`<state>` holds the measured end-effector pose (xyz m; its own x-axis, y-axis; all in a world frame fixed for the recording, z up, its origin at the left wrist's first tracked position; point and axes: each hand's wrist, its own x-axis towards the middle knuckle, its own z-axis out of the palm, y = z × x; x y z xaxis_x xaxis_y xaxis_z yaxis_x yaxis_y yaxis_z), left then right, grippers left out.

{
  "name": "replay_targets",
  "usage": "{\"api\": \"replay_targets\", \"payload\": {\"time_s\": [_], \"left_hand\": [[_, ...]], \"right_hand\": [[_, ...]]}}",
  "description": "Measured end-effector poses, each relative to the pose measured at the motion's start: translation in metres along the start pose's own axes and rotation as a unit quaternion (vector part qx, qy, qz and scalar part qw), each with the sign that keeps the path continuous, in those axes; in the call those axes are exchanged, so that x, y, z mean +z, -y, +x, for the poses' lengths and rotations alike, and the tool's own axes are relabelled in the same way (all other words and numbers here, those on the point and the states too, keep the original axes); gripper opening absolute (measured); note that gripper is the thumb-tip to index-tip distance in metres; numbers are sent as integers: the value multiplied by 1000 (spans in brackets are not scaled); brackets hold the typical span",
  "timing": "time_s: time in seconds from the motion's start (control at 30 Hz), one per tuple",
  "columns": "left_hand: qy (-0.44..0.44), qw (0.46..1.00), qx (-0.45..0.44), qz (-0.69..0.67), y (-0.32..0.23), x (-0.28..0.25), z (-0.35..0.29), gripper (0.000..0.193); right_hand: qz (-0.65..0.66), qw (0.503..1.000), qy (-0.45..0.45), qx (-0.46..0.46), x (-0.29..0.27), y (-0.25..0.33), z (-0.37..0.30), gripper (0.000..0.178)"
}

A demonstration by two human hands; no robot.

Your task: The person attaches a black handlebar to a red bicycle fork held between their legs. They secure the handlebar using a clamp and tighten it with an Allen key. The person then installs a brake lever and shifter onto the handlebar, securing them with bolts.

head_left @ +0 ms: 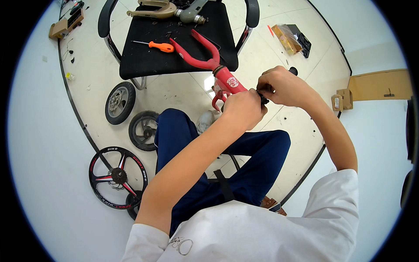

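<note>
Left fingers (261,112) are curling closed around the smooth red fork (232,82); right fingers (268,82) are pinching a black piece (264,100). Prongs (187,57) are reaching over the chair's (148,65) edge, glossy floor (257,54) spreading beside.

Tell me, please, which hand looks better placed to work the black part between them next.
Probably the right hand: it sits right at the black part, while the left hand appears to steady the red tube.

We've got the red fork (212,64) slanting, prongs (206,43) over the black chair seat (148,63), tube (231,81) jutting past its front edge, a dark part (263,99) seemingly at the end.
</note>
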<state>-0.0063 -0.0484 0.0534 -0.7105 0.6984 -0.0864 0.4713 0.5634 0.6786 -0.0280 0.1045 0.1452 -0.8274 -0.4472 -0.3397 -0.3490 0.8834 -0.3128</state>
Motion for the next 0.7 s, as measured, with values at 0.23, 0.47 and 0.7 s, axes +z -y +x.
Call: {"api": "replay_targets", "payload": {"time_s": [0.23, 0.47, 0.7], "left_hand": [[17, 999, -19, -45, 7, -4, 0, 43], [-58, 979, -65, -185, 5, 0, -14, 42], [-101, 977, -20, -188, 11, 11, -14, 39]], "right_hand": [[-88, 996, -3, 13, 10, -4, 3, 19], [-199, 980, 25, 10, 22, -3, -1, 22], [-191, 980, -14, -46, 18, 0, -10, 17]]}}
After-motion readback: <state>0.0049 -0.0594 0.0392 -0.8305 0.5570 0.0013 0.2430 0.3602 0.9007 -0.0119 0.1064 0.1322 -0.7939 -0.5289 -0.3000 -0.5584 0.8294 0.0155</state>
